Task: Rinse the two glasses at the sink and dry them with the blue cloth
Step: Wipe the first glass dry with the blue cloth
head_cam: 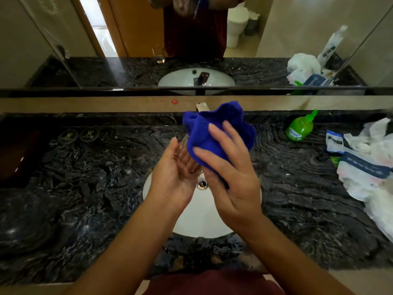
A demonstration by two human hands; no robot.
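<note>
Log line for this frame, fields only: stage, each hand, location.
stage: drying | left hand: holds glass | right hand: grips blue cloth against glass | location: above sink

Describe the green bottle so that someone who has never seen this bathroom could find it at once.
Start at the white sink set in the dark marbled counter, then look right along the back edge, below the mirror. The green bottle stands there, left of the white plastic bags. It is the only bright green thing on the counter, with a pump top and a label on its front.
</note>
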